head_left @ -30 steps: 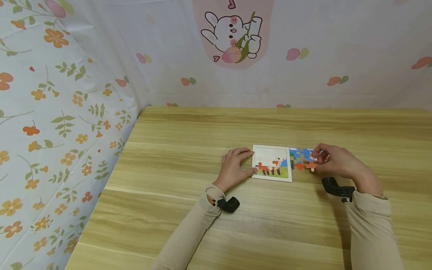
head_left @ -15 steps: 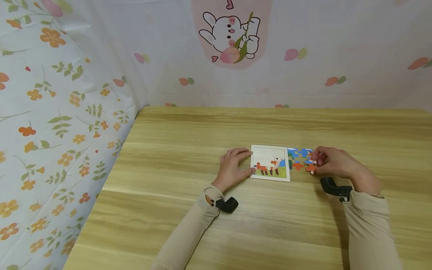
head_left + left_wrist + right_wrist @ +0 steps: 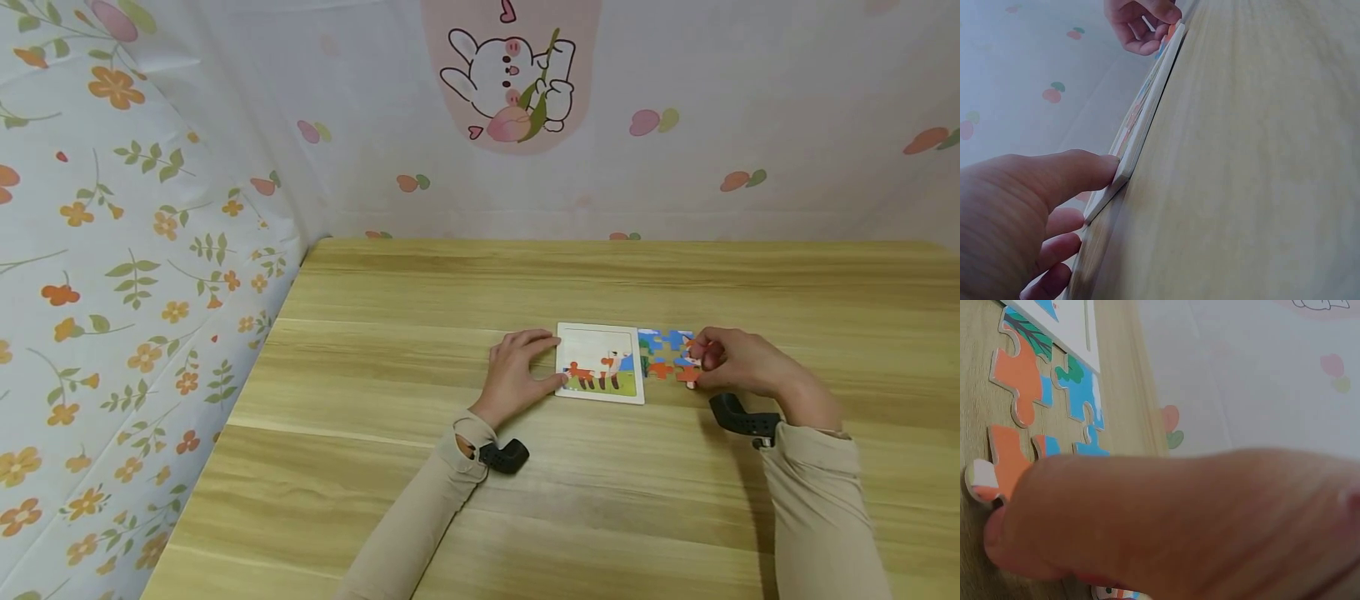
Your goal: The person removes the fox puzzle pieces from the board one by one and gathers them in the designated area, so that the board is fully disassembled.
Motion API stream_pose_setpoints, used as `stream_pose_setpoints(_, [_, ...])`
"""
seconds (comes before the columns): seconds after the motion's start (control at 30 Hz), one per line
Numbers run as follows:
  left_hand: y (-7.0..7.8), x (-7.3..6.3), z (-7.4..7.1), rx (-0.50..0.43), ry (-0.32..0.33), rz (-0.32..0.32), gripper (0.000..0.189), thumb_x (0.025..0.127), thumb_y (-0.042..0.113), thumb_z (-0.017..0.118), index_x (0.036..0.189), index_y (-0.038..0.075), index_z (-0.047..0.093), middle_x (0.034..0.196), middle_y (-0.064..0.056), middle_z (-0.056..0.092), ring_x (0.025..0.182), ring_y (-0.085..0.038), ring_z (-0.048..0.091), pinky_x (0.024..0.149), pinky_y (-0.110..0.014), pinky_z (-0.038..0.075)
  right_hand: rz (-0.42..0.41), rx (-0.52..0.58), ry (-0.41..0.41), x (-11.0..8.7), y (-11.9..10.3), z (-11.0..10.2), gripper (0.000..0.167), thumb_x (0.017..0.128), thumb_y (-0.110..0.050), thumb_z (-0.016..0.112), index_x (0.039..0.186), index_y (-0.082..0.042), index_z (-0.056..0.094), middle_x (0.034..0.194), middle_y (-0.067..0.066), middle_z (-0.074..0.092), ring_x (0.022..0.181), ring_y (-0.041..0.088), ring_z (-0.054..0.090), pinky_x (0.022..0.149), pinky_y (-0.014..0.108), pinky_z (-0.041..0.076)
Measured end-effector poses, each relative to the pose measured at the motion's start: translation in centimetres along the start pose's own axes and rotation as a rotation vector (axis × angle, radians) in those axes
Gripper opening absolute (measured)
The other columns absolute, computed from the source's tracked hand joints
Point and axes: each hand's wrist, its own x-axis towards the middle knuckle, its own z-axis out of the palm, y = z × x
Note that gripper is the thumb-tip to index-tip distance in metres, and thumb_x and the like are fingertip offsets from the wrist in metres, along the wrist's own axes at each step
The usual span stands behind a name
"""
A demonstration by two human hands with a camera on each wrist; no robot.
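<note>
My left hand (image 3: 517, 375) rests at the left edge of a square jigsaw board (image 3: 583, 346). Its thumb touches the near left corner and the other fingers lie along the side. The board's lower part bears picture pieces of orange legs on green; its upper left is bare. Right of it lie loose jigsaw pieces (image 3: 660, 369) in blue, green and orange. At their right end my right hand (image 3: 738, 358), with curled fingers, pinches an orange and white puzzle piece (image 3: 1007, 459) near the table. Part of another piece (image 3: 1113, 592) shows below the hand; the fingers hide the rest.
The wood-grain table (image 3: 420, 333) reaches back to a white printed cloth (image 3: 360, 125). A flowered cloth (image 3: 150, 333) hangs along the left side. Black wrist cameras (image 3: 505, 456) sit on both wrists.
The orange and white piece at my right hand has shifted slightly toward the near side. My left hand keeps its place on the board. The head view has shifted a little.
</note>
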Motion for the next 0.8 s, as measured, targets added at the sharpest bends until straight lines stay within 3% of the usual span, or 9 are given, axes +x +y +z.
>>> stream_pose_setpoints(0.8, [0.08, 0.07, -0.06, 0.018, -0.012, -0.006, 0.052, 0.078, 0.033, 0.073, 0.125, 0.015, 0.061, 0.130, 0.001, 0.052, 0.117, -0.018, 0.042, 0.092, -0.038, 0.029, -0.021, -0.013, 0.016, 0.42, -0.04, 0.24, 0.033, 0.067, -0.008, 0.075, 0.088, -0.001, 0.051, 0.074, 0.002, 0.048, 0.066, 0.015, 0.044, 0.059, 0.029, 0.037])
